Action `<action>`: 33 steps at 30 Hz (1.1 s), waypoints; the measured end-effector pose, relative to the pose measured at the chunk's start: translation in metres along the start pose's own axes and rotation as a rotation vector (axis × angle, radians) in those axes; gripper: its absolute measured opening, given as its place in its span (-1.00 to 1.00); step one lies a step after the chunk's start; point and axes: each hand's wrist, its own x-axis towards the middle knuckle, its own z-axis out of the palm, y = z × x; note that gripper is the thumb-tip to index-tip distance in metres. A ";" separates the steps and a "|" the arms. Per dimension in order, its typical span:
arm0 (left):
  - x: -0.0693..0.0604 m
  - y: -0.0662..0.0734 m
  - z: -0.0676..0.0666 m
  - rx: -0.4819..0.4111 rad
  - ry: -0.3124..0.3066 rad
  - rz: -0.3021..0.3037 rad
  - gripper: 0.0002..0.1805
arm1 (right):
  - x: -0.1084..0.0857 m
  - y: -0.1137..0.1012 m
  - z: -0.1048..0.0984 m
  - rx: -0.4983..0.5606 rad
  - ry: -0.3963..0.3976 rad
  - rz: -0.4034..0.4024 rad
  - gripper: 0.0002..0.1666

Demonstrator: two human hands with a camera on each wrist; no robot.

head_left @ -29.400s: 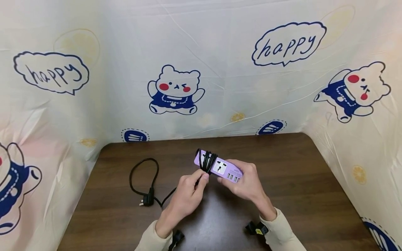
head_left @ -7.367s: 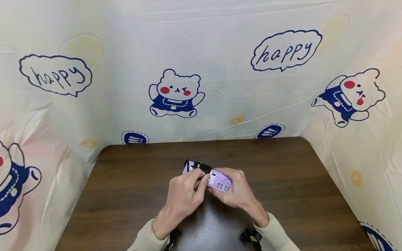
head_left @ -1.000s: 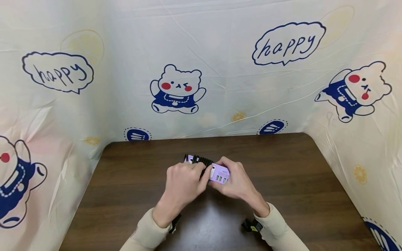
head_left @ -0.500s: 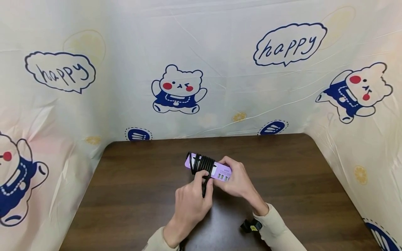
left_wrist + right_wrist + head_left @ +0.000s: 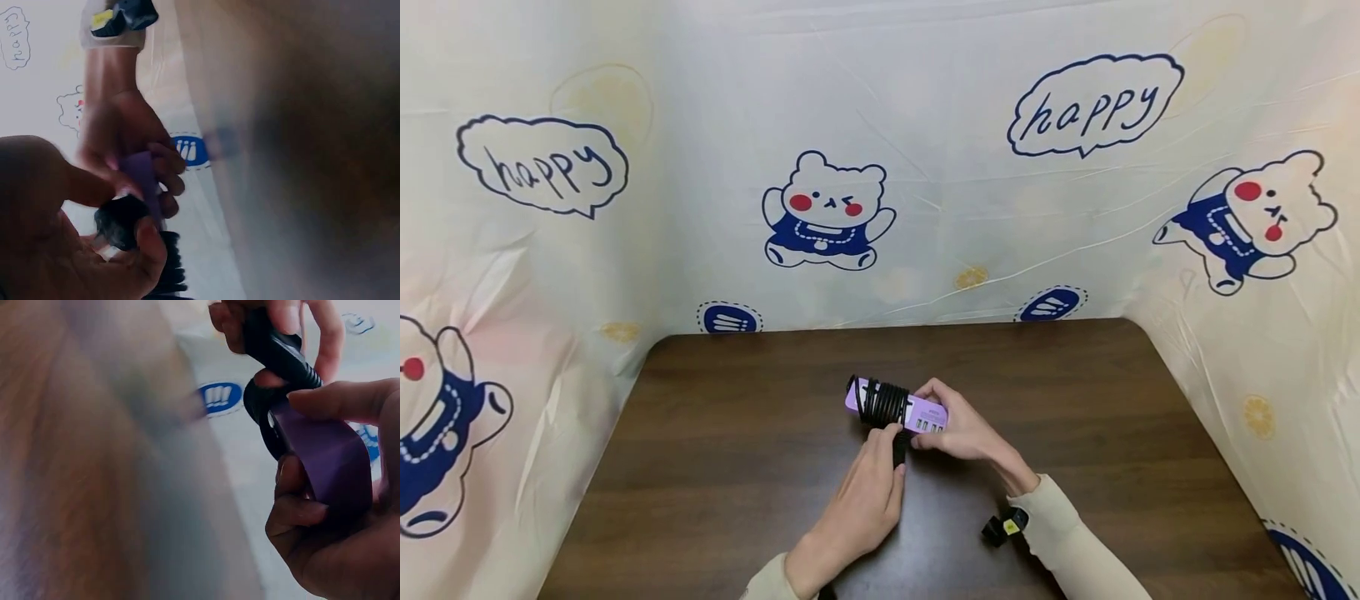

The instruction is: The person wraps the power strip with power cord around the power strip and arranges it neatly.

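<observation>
A purple power strip (image 5: pixel 928 412) with white sockets and a row of USB ports is held above the table, tilted slightly down to the right. Its black cord (image 5: pixel 883 403) is wound in several tight turns round the left and middle part. My right hand (image 5: pixel 966 425) grips the strip's right end, thumb on one side and fingers on the other. My left hand (image 5: pixel 861 496) pinches the black plug (image 5: pixel 122 220) at the cord's end, just below the coils. In the right wrist view the plug (image 5: pixel 278 347) sits between left thumb and fingers, close to the purple casing (image 5: pixel 328 459).
The brown wooden table (image 5: pixel 737 433) spreads under both hands. A pale curtain (image 5: pixel 940 167) printed with bears and "happy" bubbles surrounds its back and sides. A black wrist camera (image 5: pixel 1003 527) hangs at the right sleeve.
Long before, loose cord and plug lay on the table at left; now the cord is wound round the strip. In the last second my left hand moved off the coils, down to the plug.
</observation>
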 end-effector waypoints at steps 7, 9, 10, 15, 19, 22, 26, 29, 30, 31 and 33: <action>-0.008 -0.005 0.009 -0.028 -0.093 -0.111 -0.38 | 0.001 0.028 0.005 -0.003 -0.147 -0.004 -0.31; -0.008 -0.005 0.011 -0.011 -0.113 -0.147 -0.35 | 0.000 0.032 0.006 -0.019 -0.173 -0.003 -0.31; -0.008 -0.006 0.011 0.003 -0.123 -0.162 -0.33 | 0.000 0.033 0.007 -0.029 -0.181 -0.005 -0.31; -0.007 -0.007 0.015 0.083 -0.168 -0.188 -0.26 | 0.000 0.038 0.007 -0.086 -0.196 -0.030 -0.28; -0.007 -0.008 0.019 0.182 -0.223 -0.206 -0.19 | -0.001 0.039 0.007 -0.213 -0.176 -0.077 -0.23; -0.009 -0.007 0.019 0.226 -0.249 -0.204 -0.11 | -0.003 0.038 0.006 -0.309 -0.159 -0.102 -0.18; -0.010 -0.007 0.016 0.234 -0.244 -0.187 -0.06 | -0.006 0.037 0.005 -0.356 -0.149 -0.118 -0.11; -0.011 -0.005 0.015 0.252 -0.230 -0.178 -0.11 | -0.008 0.036 0.004 -0.377 -0.146 -0.125 -0.05; -0.012 -0.005 0.015 0.264 -0.225 -0.174 -0.13 | -0.008 0.036 0.004 -0.385 -0.145 -0.125 -0.04; -0.012 -0.005 0.015 0.272 -0.220 -0.171 -0.14 | -0.009 0.036 0.005 -0.393 -0.146 -0.124 -0.03; -0.013 -0.004 0.015 0.289 -0.219 -0.168 -0.15 | -0.010 0.036 0.005 -0.406 -0.147 -0.118 -0.01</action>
